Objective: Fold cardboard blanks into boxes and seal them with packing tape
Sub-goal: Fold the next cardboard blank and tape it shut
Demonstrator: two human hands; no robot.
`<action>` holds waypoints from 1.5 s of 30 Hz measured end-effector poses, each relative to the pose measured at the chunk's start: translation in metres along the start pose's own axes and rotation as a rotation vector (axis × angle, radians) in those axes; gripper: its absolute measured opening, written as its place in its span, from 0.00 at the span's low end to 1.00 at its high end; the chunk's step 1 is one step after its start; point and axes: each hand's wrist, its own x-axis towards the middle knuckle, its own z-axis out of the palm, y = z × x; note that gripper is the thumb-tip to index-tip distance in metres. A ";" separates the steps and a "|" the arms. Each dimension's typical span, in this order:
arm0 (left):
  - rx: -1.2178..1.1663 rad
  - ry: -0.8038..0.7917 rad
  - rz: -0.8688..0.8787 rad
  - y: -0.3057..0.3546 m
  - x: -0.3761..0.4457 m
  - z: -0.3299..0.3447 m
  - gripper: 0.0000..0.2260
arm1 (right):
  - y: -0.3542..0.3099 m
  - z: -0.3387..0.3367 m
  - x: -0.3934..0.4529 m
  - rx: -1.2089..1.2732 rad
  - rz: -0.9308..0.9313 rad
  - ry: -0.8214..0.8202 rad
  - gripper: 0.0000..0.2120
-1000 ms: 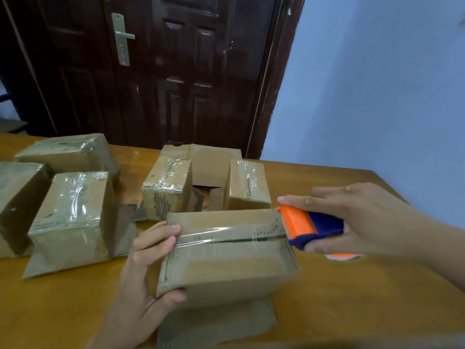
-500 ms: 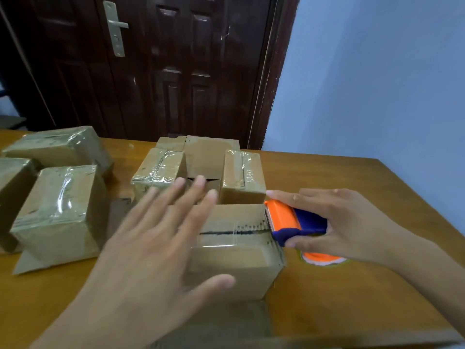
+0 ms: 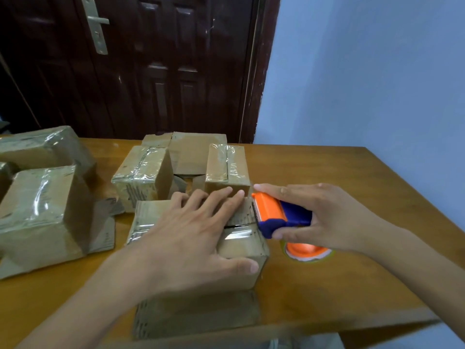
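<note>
A small cardboard box (image 3: 241,244) stands on the wooden table (image 3: 327,285) in front of me, with clear tape along its top seam. My left hand (image 3: 191,235) lies flat on the box top, fingers straight, pressing the tape down. My right hand (image 3: 324,217) grips an orange and blue tape dispenser (image 3: 279,217) at the box's right top edge, its cutter against the tape end. The tape roll (image 3: 305,250) shows below that hand. A flat cardboard blank (image 3: 196,316) lies under the box.
Several taped boxes stand around: two at the left (image 3: 42,212) (image 3: 45,149), two behind (image 3: 141,172) (image 3: 227,167), with an unsealed box (image 3: 193,152) between them. A dark door and a blue wall rise behind the table. The table's right part is bare wood.
My left hand left the box's near left corner, swung over the top and now lies flat on the taped seam. The dispenser stayed at the right edge.
</note>
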 end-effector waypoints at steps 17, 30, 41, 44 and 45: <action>0.018 0.087 0.011 0.001 0.002 0.003 0.51 | 0.020 0.037 -0.016 -0.110 -0.024 0.002 0.37; 0.050 0.118 0.052 -0.005 0.000 0.008 0.49 | 0.054 0.033 -0.021 -0.455 -0.146 -0.079 0.37; 0.090 0.118 0.052 -0.004 0.001 0.010 0.49 | 0.040 0.074 -0.038 -0.607 0.172 0.158 0.35; 0.064 0.126 0.054 -0.004 0.002 0.010 0.50 | 0.022 0.092 -0.035 -0.598 0.293 0.249 0.35; 0.056 0.128 0.056 -0.004 0.001 0.009 0.50 | 0.016 0.097 -0.036 -0.564 0.351 0.277 0.36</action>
